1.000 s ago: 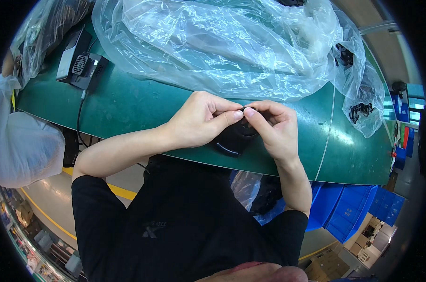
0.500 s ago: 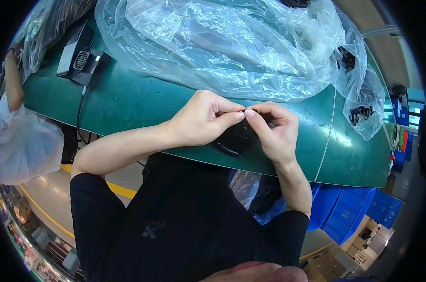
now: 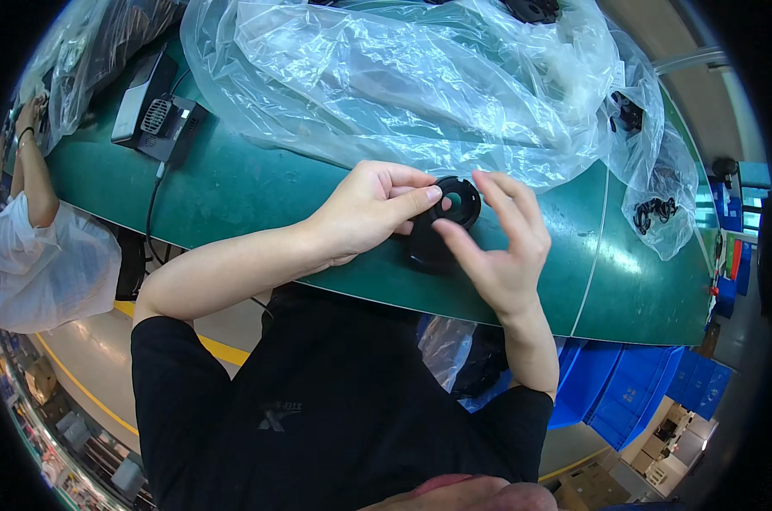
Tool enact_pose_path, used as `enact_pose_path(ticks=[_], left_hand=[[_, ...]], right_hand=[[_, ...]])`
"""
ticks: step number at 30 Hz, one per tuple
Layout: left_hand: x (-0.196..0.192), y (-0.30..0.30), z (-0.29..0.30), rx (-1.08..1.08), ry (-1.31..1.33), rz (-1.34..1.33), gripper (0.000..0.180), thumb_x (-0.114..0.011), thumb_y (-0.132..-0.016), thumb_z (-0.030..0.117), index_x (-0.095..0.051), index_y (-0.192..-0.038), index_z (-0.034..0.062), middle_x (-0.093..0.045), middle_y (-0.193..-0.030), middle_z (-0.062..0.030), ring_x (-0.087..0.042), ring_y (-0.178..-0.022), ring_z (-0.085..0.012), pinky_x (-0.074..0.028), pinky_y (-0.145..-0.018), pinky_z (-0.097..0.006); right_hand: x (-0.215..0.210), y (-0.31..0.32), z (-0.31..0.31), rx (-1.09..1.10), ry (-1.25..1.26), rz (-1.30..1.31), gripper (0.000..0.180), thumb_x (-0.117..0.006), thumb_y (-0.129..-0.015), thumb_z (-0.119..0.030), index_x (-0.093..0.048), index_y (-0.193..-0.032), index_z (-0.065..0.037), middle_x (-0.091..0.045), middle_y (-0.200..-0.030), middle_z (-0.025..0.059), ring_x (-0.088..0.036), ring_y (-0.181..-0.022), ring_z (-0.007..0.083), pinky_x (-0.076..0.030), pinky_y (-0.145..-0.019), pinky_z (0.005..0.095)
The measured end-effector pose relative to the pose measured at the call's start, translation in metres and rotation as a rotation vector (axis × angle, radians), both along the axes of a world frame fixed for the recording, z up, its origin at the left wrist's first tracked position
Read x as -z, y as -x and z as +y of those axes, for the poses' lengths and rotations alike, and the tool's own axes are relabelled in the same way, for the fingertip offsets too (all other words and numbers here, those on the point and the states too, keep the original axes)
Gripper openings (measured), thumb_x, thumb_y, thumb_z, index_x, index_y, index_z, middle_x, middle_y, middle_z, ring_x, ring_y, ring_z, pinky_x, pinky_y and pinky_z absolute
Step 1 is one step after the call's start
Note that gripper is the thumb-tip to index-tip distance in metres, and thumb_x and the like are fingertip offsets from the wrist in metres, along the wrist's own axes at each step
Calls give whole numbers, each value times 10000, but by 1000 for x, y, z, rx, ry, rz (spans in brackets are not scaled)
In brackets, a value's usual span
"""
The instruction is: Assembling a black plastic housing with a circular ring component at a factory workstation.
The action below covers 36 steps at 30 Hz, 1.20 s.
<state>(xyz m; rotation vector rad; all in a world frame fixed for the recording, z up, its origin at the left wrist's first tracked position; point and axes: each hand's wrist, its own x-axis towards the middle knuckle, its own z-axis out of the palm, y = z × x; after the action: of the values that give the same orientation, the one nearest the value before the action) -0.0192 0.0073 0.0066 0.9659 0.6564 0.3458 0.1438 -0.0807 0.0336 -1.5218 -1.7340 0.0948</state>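
Observation:
My left hand pinches the left side of a black ring-shaped plastic part, tilted so that its round opening shows. To the right of it, my right hand has thumb and fingers spread apart around the ring's right side. I cannot tell whether a fingertip touches it. Below the ring, a dark black piece shows against the green table. Whether that piece is joined to the ring is unclear.
Large clear plastic bags cover the table's far side, some with black parts inside. At the left stands a grey-black device with a cable. A person in white is farther left. Blue bins stand at the lower right.
My right hand has let go and opened, moving slightly right. The ring is now turned so its opening shows between my hands. The person at the left has shifted an arm.

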Motion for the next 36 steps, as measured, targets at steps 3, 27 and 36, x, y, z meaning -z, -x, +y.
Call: enact_pose_path(ticks=[3,27,36], left_hand=[[2,-1,1,-14,20,-49,283,-553,-912,145,-572,-1150,-7,-644,-1007,-53,-577,-804,-44,-477,-665,-177],[-1,-1,-2,15,-72,-132,322,-559,-893,82,-548,-1193,-33,-629,-938,-12,-512,-734,-36,-447,-656,-194],[1,0,0,-17,39,-106,297,-539,-908,92,-556,-1187,-12,-633,-1036,-55,-583,-832,-67,-499,-732,-208]], right_hand=[[8,1,0,-16,-14,-117,512,-801,-587,-102,-609,-1040,40,-599,-993,154,-583,-863,295,-482,-741,350],[6,7,-4,46,54,-81,491,-734,-618,-56,-591,-1070,70,-613,-1061,220,-587,-888,332,-491,-784,370],[0,3,-6,59,52,67,491,-730,-613,-43,-594,-1072,63,-622,-1057,211,-600,-918,317,-488,-795,357]])
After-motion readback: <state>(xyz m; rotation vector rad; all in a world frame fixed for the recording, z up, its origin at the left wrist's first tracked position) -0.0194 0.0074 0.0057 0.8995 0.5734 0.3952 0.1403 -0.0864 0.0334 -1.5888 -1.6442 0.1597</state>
